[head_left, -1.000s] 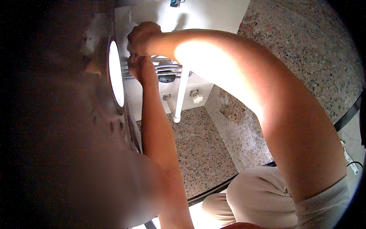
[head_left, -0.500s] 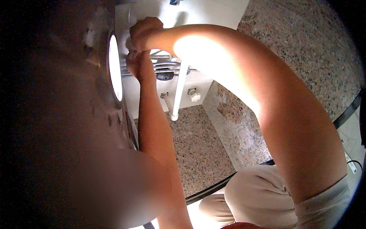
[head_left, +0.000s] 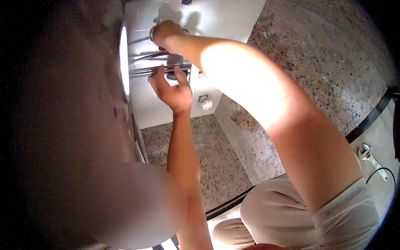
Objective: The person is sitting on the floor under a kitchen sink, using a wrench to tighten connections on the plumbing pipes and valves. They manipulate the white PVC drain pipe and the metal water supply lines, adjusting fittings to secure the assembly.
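My left hand [head_left: 175, 93] is open, thumb and fingers apart, just below several grey hoses [head_left: 137, 71] and a dark fitting [head_left: 171, 76] inside a cabinet. Above it, my right hand [head_left: 168, 35] is closed round something at the white back wall [head_left: 150, 102], with a small curved metallic edge showing beside it; what it holds is too hidden to name. A white pipe [head_left: 193, 75] is mostly hidden behind my left hand and right forearm. A white valve knob [head_left: 205, 104] sits lower on the wall.
A dark, curved surface [head_left: 91, 100] with a bright oval [head_left: 123, 60] fills the left side. Speckled stone panels [head_left: 316, 50] form the right side and bottom. An adjustable wrench [head_left: 374, 162] and a black cord [head_left: 381, 168] lie at the right beyond a black edge [head_left: 362, 125].
My left hand has come away from under my right hand, moving right and down, with its fingers now apart. My right hand has shifted slightly right and stays closed.
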